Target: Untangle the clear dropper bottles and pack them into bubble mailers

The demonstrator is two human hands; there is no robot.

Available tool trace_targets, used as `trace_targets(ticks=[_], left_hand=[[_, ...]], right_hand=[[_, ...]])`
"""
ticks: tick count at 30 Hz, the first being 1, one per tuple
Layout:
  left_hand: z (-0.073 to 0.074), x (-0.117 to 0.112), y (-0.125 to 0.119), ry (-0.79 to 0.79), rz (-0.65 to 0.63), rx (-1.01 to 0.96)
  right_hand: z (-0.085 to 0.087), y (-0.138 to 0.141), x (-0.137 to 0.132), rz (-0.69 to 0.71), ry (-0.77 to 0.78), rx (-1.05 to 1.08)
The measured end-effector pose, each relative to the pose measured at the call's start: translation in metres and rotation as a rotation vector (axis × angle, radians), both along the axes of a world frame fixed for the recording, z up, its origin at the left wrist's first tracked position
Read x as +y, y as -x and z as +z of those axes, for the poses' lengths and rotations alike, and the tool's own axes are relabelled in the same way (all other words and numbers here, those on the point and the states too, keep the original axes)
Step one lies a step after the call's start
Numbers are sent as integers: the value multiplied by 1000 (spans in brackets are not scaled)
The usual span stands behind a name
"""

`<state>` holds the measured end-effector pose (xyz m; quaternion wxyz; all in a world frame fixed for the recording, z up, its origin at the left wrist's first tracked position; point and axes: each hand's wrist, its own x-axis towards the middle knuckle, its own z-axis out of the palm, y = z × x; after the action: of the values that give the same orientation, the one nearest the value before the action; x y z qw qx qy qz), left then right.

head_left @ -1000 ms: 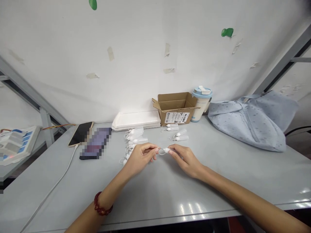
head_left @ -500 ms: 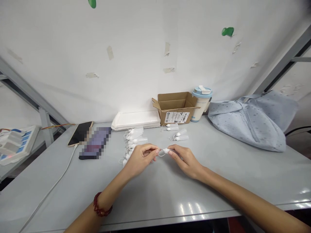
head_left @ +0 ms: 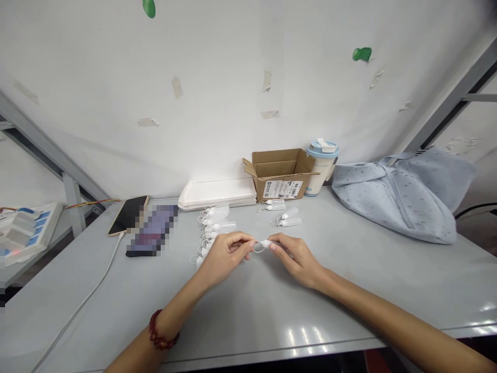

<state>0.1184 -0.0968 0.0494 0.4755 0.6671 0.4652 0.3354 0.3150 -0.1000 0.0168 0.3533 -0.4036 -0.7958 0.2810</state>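
Observation:
My right hand (head_left: 294, 257) pinches a small white plastic bottle (head_left: 266, 243) by its body, the tapered tip pointing left. Most of the bottle is hidden behind the fingers. A thin loop of white cord (head_left: 259, 250) hangs at the tip. My left hand (head_left: 231, 255) is closed just to the left, thumb and finger pressed on a thin wire-like piece at the bottle's tip, too small to make out clearly. Several similar bottles with cords (head_left: 218, 211) lie in a row behind my left hand. Other such bottles (head_left: 290, 222) lie beyond my right hand.
At the back stand a stack of white trays (head_left: 217, 192), an open cardboard box (head_left: 283, 176) and a lidded cup (head_left: 321, 168). A blue-grey cloth bag (head_left: 404, 199) lies to the right. Two phones, one black-screened (head_left: 129, 215), a white cable (head_left: 91, 294) and a power strip (head_left: 33, 228) are on the left.
Both hands keep nearly the same place and the same pinch on the small bottle and its tip. The whole view has shifted very slightly.

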Motion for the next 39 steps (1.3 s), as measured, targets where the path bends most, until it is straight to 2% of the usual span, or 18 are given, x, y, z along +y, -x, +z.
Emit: trace_targets(ticks=[12,18,22,29,39], left_hand=[[-2,1,1,-25,-39,23],[-8,-1,1,-177,-59,158],[-11,-3,0,-220,-92,182],[-8,-7,-2,-265,-156,203],[2,-4,4,-227,-136,192]], right_hand=[[-1,-1,2,35,2,-12],[-1,-2,2,89,-5,-51],[0,-1,0,105,-25,-57],[0,-2,-4,144,-14,-73],[8,-1,-2,89,1,-40]])
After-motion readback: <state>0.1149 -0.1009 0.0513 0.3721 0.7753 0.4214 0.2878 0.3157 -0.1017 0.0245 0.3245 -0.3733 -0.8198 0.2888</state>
